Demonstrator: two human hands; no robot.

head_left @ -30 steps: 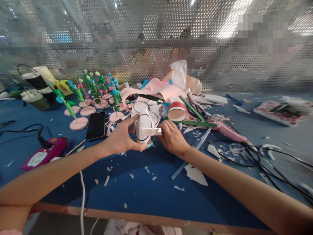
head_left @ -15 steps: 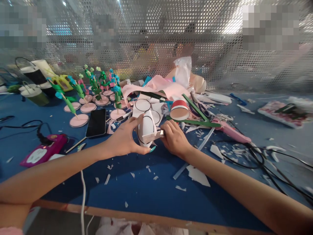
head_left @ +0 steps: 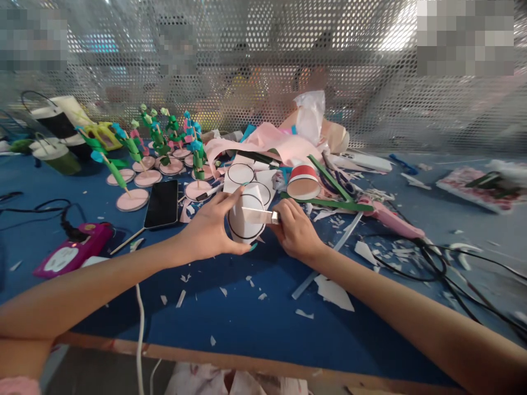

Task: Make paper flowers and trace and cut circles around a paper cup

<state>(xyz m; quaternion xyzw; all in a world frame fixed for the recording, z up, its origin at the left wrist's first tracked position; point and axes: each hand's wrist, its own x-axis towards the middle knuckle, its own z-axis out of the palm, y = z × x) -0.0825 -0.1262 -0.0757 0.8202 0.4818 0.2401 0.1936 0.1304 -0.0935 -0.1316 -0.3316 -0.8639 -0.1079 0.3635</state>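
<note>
In front of me, my left hand (head_left: 208, 226) grips a curved white card piece (head_left: 245, 229) by its edges, thumb below and fingers above. A thick black circle outline is drawn on it. My right hand (head_left: 298, 227) is closed around the handle of a utility knife (head_left: 263, 215), most of which the fingers hide. Its wide blade points left and lies over the face of the card piece; I cannot tell whether it cuts in. Just behind are white sheets (head_left: 240, 174) with black circles drawn on them, and a red-and-white paper cup (head_left: 303, 184) on its side.
Paper flowers on pink discs (head_left: 132, 199) stand at the back left, beside a black phone (head_left: 162, 204). A magenta power strip (head_left: 76, 249) lies at left. On the right are a pink glue gun (head_left: 395, 219), black cables and paper scraps. Perforated metal (head_left: 263, 66) rises behind.
The card piece has turned so its circle faces me more fully. The knife blade has moved up from the lower part of the piece and now lies across its middle.
</note>
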